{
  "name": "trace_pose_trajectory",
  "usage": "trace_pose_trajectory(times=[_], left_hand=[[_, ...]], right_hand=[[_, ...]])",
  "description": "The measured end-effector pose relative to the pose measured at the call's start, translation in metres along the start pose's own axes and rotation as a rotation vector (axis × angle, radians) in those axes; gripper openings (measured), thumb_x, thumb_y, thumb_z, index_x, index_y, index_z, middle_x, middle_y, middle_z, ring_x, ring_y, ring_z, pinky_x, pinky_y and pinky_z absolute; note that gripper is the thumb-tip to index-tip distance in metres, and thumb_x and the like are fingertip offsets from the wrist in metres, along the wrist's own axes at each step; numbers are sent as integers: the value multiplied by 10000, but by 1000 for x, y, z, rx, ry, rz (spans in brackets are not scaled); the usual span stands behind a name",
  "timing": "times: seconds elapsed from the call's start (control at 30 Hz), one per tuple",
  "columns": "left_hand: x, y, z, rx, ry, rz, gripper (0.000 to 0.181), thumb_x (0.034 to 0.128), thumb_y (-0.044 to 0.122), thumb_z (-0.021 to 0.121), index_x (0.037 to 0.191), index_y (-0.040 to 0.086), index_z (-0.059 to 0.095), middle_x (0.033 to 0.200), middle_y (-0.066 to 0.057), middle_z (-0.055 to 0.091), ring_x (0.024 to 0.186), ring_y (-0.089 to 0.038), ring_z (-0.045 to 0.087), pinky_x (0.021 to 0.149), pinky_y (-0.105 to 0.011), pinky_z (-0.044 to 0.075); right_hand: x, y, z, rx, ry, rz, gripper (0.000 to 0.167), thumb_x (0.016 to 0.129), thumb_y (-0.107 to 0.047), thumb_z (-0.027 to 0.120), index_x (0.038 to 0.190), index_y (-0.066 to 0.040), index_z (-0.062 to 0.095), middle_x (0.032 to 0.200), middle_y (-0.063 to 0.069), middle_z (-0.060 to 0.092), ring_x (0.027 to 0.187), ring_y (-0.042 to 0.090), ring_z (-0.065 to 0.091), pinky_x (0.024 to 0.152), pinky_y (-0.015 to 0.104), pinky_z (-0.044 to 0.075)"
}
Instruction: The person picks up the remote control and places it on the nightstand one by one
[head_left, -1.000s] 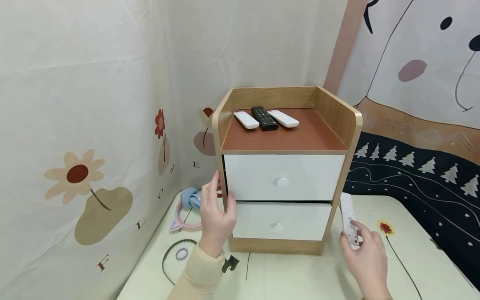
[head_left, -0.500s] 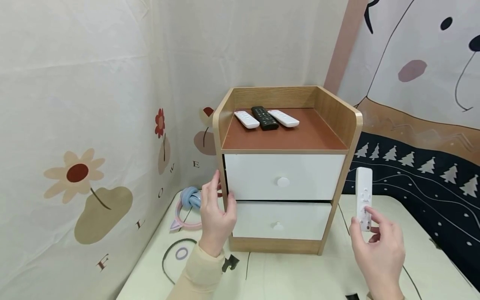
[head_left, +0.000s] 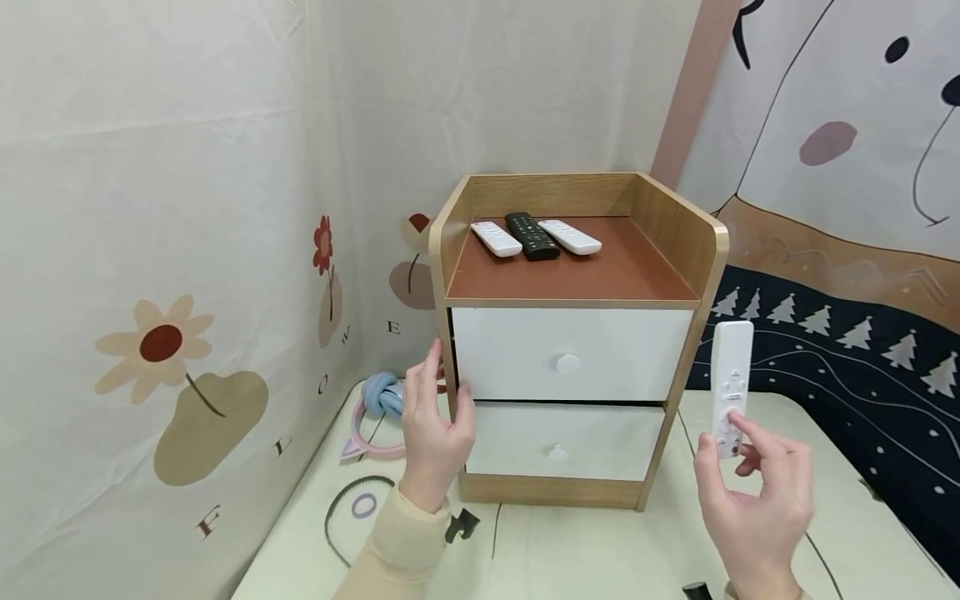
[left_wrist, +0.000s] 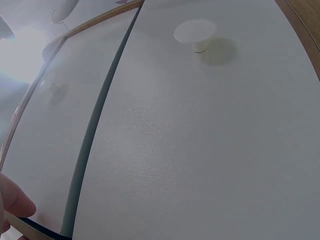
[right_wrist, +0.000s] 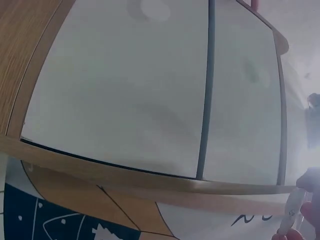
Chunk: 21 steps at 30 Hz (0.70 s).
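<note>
In the head view my right hand pinches a white remote control by its lower end, holding it upright to the right of the small cabinet. The remote also shows at the right wrist view's lower right corner. My left hand grips the cabinet's left side edge, thumb at the front and fingers partly hidden behind the panel. Two white drawers, the upper drawer and lower drawer, have round knobs. On the brown top lie a white remote, a black remote and another white remote.
Left of the cabinet lie a blue knotted band, a pink headband, a dark thin headband and a small purple ring. Printed cloth walls stand close on the left and behind.
My right hand has raised the remote from low beside the cabinet, moving it up and to the right. The left hand has stayed on the cabinet's edge.
</note>
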<state>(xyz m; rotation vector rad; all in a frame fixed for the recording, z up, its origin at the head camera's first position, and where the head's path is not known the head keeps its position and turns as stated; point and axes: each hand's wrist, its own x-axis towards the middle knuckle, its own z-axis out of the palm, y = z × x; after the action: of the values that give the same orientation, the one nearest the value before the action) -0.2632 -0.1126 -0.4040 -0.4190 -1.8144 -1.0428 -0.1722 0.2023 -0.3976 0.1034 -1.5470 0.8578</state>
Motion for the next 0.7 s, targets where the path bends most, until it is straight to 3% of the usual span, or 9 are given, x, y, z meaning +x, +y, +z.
trace_pose_trajectory(times=[0.1, 0.23, 0.33, 0.7], left_hand=[[0, 0, 0, 2, 1, 4, 701, 998, 62, 681, 1663, 53, 458, 1299, -235, 614, 1143, -330, 637, 919, -423, 584], [-1, -1, 0, 7, 0, 10, 719, 990, 51, 692, 1667, 57, 453, 1294, -235, 615, 1133, -331, 639, 912, -438, 594], [-2, -1, 0, 8, -2, 8, 725, 987, 46, 692, 1670, 64, 451, 1298, -228, 614, 1129, -326, 636, 906, -440, 594], [-1, -1, 1, 4, -12, -12, 705, 1010, 83, 676, 1676, 74, 445, 1303, -224, 608, 1160, -324, 628, 933, -423, 564]], right_hand=[[1, -4, 5, 37, 3, -36, 390, 854, -127, 744, 1132, 146, 758, 1032, -139, 561, 812, -75, 436, 790, 48, 345], [2, -3, 8, 31, -27, -71, 399, 875, -175, 735, 1123, 135, 770, 906, 115, 593, 804, -48, 423, 788, 37, 323], [2, 0, 9, 17, -54, -87, 405, 884, -196, 731, 1126, 125, 777, 901, 281, 571, 811, -49, 417, 783, 35, 317], [14, 7, 11, -45, -144, -128, 439, 901, -257, 729, 1175, 81, 789, 939, 311, 593, 826, -31, 417, 791, 29, 310]])
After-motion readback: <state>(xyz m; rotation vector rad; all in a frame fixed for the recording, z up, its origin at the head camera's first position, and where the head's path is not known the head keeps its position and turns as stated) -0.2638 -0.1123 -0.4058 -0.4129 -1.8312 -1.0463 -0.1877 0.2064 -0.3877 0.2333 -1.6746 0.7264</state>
